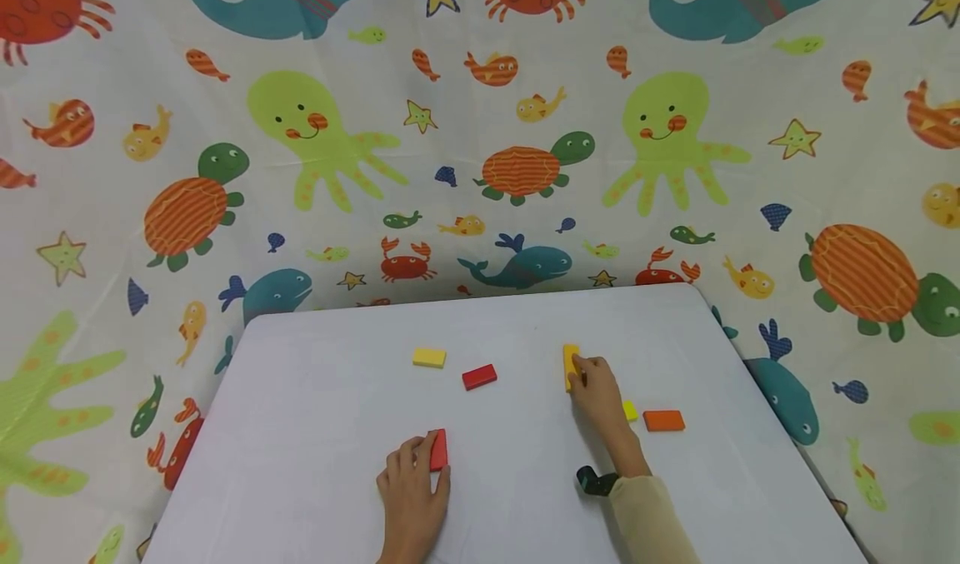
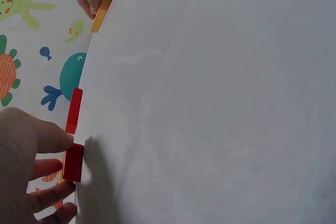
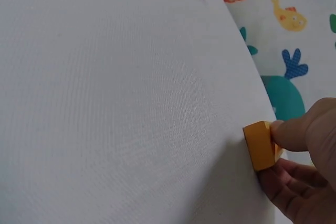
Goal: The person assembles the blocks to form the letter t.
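Observation:
My left hand [image 1: 412, 485] is at the near side of the white table, its thumb and fingers at the two ends of a red block [image 1: 438, 450]. In the left wrist view, that red block [image 2: 73, 162] sits between the thumb and fingers. Farther off to the right, my right hand [image 1: 600, 393] pinches a long yellow-orange block [image 1: 571, 368]. The right wrist view shows the thumb on one side of this yellow-orange block [image 3: 259, 146] and the fingers beneath and behind it. Fingers hide part of both blocks.
A yellow block [image 1: 429, 357] and another red block [image 1: 479, 376] lie toward the back of the white table [image 1: 322, 397]. Beside the right forearm are a partly covered bright yellow block [image 1: 630, 411] and an orange block [image 1: 663, 421]. A sea-animal patterned curtain [image 1: 450, 147] hangs behind.

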The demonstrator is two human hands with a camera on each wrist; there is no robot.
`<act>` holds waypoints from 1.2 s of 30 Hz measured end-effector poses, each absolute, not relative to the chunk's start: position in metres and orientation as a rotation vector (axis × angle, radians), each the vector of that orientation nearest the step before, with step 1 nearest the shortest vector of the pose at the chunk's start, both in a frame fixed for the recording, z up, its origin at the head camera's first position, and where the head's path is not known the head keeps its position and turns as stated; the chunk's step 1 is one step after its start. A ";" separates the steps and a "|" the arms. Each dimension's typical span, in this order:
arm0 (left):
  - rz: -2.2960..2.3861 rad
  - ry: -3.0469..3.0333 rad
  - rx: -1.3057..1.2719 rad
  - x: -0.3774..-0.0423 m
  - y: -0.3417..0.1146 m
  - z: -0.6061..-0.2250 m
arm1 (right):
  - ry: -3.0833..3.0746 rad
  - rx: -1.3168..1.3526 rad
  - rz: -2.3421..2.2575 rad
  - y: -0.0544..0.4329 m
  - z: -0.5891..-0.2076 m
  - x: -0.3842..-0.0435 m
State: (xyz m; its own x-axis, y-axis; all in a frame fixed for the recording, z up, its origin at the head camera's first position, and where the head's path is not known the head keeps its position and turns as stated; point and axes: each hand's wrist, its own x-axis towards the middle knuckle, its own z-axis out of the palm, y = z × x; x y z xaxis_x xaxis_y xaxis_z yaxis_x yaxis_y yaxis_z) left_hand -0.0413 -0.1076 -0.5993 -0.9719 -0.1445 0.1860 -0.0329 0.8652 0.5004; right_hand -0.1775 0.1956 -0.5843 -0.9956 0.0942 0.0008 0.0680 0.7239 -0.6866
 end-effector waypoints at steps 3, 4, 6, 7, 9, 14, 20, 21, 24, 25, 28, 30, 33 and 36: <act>-0.745 -2.792 0.108 -0.041 -0.108 -0.602 | -2.894 -0.136 1.138 0.194 -0.582 -0.172; -0.739 -2.782 0.098 -0.041 -0.108 -0.603 | -2.894 -0.139 1.140 0.193 -0.582 -0.171; -0.728 -2.763 0.074 -0.042 -0.108 -0.604 | -2.892 -0.138 1.143 0.192 -0.582 -0.168; -0.726 -2.758 0.067 -0.042 -0.107 -0.604 | -2.891 -0.137 1.141 0.191 -0.582 -0.166; -0.731 -2.751 0.056 -0.042 -0.107 -0.604 | -2.891 -0.135 1.142 0.190 -0.582 -0.164; -0.759 -2.789 0.062 -0.043 -0.106 -0.599 | -2.907 -0.138 1.153 0.186 -0.583 -0.158; -0.778 -2.809 0.061 -0.047 -0.104 -0.597 | -2.917 -0.130 1.121 0.180 -0.581 -0.147; -0.779 -2.808 0.061 -0.048 -0.104 -0.598 | -2.910 -0.126 1.124 0.179 -0.581 -0.144; -0.771 -2.797 0.059 -0.050 -0.103 -0.598 | -2.888 -0.121 1.152 0.177 -0.581 -0.139; -0.761 -2.792 0.057 -0.050 -0.103 -0.599 | -2.881 -0.120 1.160 0.176 -0.581 -0.137; -0.732 -2.765 0.045 -0.053 -0.102 -0.600 | -2.867 -0.113 1.170 0.173 -0.581 -0.132; -0.706 -2.753 0.034 -0.054 -0.102 -0.600 | -2.863 -0.105 1.165 0.171 -0.580 -0.129; -0.692 -2.739 0.017 -0.057 -0.102 -0.600 | -2.860 -0.082 1.153 0.168 -0.580 -0.124; -0.700 -2.734 0.003 -0.060 -0.102 -0.599 | -2.871 -0.083 1.151 0.165 -0.580 -0.120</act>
